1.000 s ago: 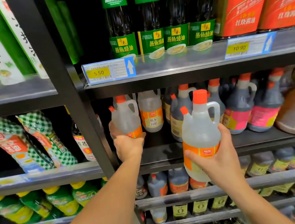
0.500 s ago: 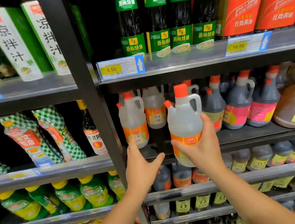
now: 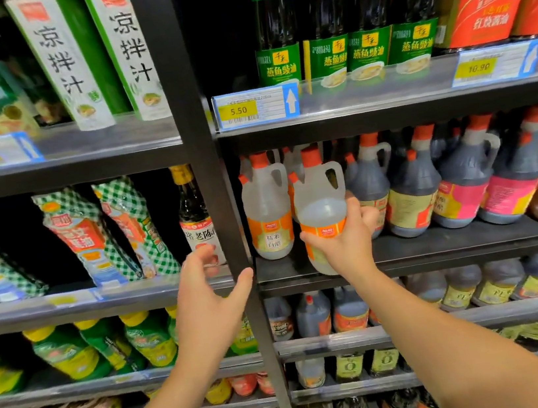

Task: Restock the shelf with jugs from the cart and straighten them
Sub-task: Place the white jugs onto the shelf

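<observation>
A: Right hand, what's it got?
B: It's wrapped round the lower body of the clear jug, thumb across the orange label, fingers behind. The jug's upright at the front of the middle shelf, just beside its twin jug. Base is abt level w/ the shelf lip; can't tell if it's set down.
A: Left hand?
B: Left hand holds nothing, fingers spread loose, in front of the black post.
A: How'll it handle?
B: Prob. heavy-ish, since the liquid sits near the shoulder. Stiff, smooth plastic, so likely slippery in a one-hand body grip. Won't shatter, but a drop could crack it or pop the cap. Better hold, imo: handle loop for lifting, palm on the body for turning the label to the front.
A: Contents?
B: Clear liquid in both pale jugs, orange caps on. The dark jugs to the right hold dark liquid, also capped, packed close. The gap btw the twin and the dark row looks tight, so neighbours could get knocked.
</observation>
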Action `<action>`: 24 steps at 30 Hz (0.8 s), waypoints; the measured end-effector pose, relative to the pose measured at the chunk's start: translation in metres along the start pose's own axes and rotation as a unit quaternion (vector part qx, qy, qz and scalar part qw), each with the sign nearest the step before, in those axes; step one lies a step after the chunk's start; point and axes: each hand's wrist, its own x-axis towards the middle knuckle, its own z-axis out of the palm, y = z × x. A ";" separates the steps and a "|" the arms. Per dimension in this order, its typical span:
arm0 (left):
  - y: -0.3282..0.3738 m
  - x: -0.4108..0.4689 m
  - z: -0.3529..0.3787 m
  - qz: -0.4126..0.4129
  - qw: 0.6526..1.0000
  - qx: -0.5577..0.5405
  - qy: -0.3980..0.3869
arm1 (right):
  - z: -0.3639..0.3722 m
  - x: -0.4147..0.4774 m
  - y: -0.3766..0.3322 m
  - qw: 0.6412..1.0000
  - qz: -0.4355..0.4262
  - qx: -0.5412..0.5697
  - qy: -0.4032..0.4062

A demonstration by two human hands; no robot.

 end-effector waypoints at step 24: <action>-0.019 0.007 0.017 0.027 0.998 -0.061 -0.011 | 0.037 0.010 -0.008 0.973 0.045 -0.215 0.064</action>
